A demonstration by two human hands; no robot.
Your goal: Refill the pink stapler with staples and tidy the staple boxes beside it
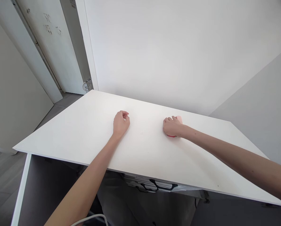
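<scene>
My left hand (121, 123) rests on the white tabletop (140, 150) left of the middle, its fingers loosely curled towards the thumb. Nothing shows in the hollow of that hand. Further right, my right hand (172, 126) presses down over a pink sponge-like pad (179, 119), fingers bent around it. A pale pink corner sticks out past the fingers, and a strip of red shows under the palm's near edge. Most of the pad is hidden by the hand, so its exact kind is unclear.
A white wall (168, 53) rises behind the tabletop. Below the front edge are dark cabinet doors (51, 185) standing open and drawers with black handles (164, 185). A pale cable (93, 216) crosses near my left forearm. A doorway (72, 37) lies at the far left.
</scene>
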